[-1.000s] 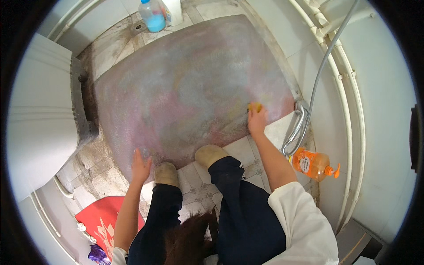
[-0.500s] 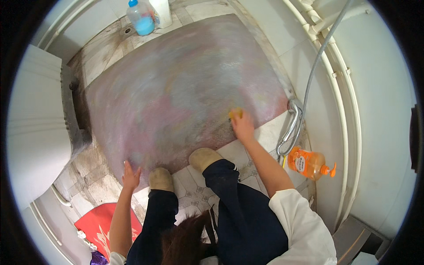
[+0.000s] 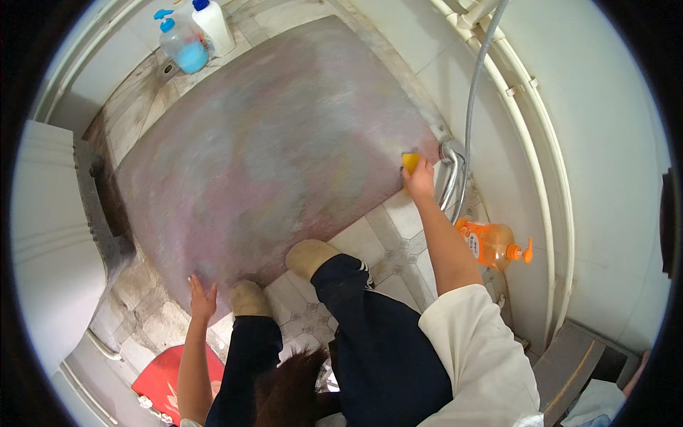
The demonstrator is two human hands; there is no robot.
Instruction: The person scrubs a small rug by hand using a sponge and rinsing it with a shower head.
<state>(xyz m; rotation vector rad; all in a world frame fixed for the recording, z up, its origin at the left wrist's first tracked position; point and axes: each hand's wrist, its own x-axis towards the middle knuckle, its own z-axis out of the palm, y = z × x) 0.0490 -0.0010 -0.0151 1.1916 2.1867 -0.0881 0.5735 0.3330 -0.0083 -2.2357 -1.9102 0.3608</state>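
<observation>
A large pinkish-grey mat [image 3: 270,149] with cloudy pale streaks lies flat on the tiled floor in front of my feet. My right hand [image 3: 422,179] is closed on a yellow sponge [image 3: 410,162], at the mat's right edge close to the metal shower head. Part of the sponge is hidden under my fingers. At the mat's near left corner, my left hand [image 3: 203,300] rests with its fingers spread and nothing in it. My shoes [image 3: 311,258] stand at the near edge, the toes over the mat.
A shower head [image 3: 449,178] with a grey hose lies by the right wall. An orange pump bottle [image 3: 491,242] is beside my right forearm. A blue-liquid pump bottle [image 3: 186,50] and a white bottle [image 3: 213,28] stand at the far left. A white appliance [image 3: 57,235] occupies the left side.
My right hand has moved right and slightly farther away with the sponge, to the mat's right edge. My left hand stays by the near left corner. The whole view has shifted a little.
</observation>
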